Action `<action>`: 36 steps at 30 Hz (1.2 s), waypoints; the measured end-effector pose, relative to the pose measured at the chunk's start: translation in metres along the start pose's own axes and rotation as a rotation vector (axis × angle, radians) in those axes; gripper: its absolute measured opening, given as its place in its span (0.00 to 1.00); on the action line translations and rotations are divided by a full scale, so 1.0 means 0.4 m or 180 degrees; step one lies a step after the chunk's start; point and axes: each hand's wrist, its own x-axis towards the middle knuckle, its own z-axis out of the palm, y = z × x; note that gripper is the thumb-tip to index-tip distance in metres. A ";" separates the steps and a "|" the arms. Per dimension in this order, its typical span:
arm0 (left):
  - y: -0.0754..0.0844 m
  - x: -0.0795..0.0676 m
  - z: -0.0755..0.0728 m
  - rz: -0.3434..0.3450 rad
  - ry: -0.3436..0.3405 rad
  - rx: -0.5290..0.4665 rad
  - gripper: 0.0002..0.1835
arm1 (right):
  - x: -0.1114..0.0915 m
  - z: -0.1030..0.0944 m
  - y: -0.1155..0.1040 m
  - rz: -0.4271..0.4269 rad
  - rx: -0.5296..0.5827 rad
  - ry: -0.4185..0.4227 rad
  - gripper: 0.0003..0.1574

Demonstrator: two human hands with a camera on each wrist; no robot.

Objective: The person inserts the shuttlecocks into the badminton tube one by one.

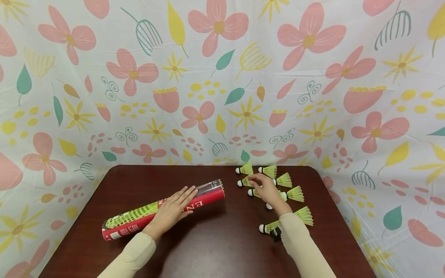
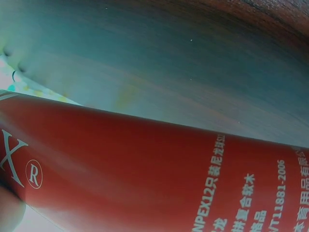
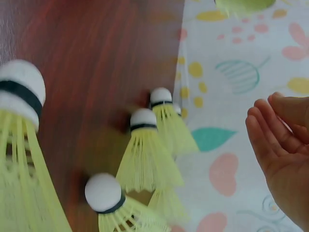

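My left hand (image 1: 174, 210) rests on a red shuttlecock tube (image 1: 133, 222) lying slantwise on the left half of the table. Its fingers stretch across the tube's upper side, with the thumb along the near side. Close up, the left wrist view shows the tube's printed red wall (image 2: 120, 164). On the right, my right hand (image 1: 265, 189) hovers over several yellow shuttlecocks with white heads, its fingertips overlapping one shuttlecock (image 1: 243, 182) in the head view. In the right wrist view the fingers (image 3: 265, 130) are loosely bent with nothing between them, apart from the nearby shuttlecocks (image 3: 145, 150).
Other shuttlecocks lie in loose rows at the right, including one by the back edge (image 1: 245, 168) and one farther right (image 1: 295, 194). Another (image 1: 304, 216) is partly behind the right forearm. A floral curtain (image 1: 208, 127) hangs around the dark wooden table (image 1: 215, 247).
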 end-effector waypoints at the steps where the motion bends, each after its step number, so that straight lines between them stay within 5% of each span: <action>1: 0.000 0.000 0.000 -0.0006 -0.0005 0.0003 0.45 | 0.001 -0.007 0.008 0.0044 -0.0033 0.0020 0.14; 8: -0.001 -0.002 0.001 -0.0019 -0.0002 0.0005 0.46 | -0.009 -0.046 0.045 0.0452 -0.0045 0.0171 0.15; 20: -0.004 -0.005 0.001 0.0017 0.0042 -0.0012 0.41 | -0.037 -0.060 0.103 0.0635 -0.0241 0.0246 0.14; 36: -0.005 -0.014 0.007 -0.0043 -0.0038 -0.0010 0.42 | -0.054 -0.029 0.121 0.1270 -0.0290 -0.0131 0.15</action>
